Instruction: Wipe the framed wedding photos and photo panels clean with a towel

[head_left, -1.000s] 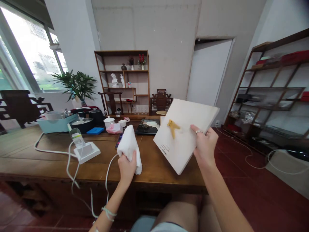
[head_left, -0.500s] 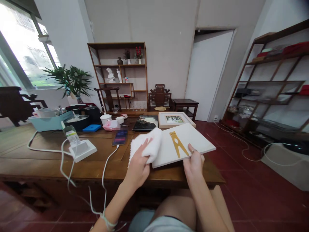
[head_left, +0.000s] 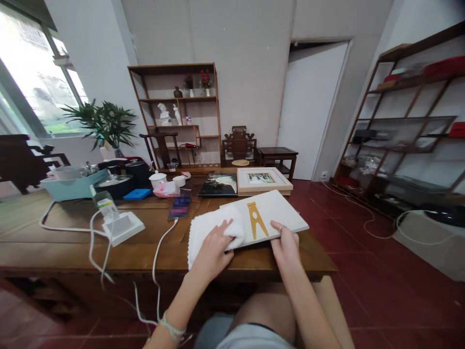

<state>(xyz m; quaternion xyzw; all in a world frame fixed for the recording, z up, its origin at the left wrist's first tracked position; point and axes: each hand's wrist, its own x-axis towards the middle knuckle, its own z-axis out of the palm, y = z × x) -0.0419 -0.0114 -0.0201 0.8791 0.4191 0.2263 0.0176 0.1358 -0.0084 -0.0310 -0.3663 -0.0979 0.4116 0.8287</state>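
A white canvas panel [head_left: 279, 211] with a yellow-brown long-legged animal figure [head_left: 256, 220] tilts over the front edge of the wooden table. My right hand [head_left: 285, 242] grips its near right edge, thumb on top and the other fingers underneath. My left hand [head_left: 215, 246] is closed on a white cloth [head_left: 207, 225], which lies over the panel's left end and hangs past it onto the table. The cloth hides that end of the panel.
Behind the panel lie a dark picture [head_left: 218, 185] and a light wood picture frame [head_left: 264, 179]. To the left are a phone [head_left: 179, 207] on a white cable, a white charger stand [head_left: 123, 228], a blue box [head_left: 137, 194], a white teapot [head_left: 158, 180] and a teal tub [head_left: 72, 186].
The panel has come lower and a little to the left. My left hand has pressed the cloth down from a raised bunch to lie flatter across the panel's left end.
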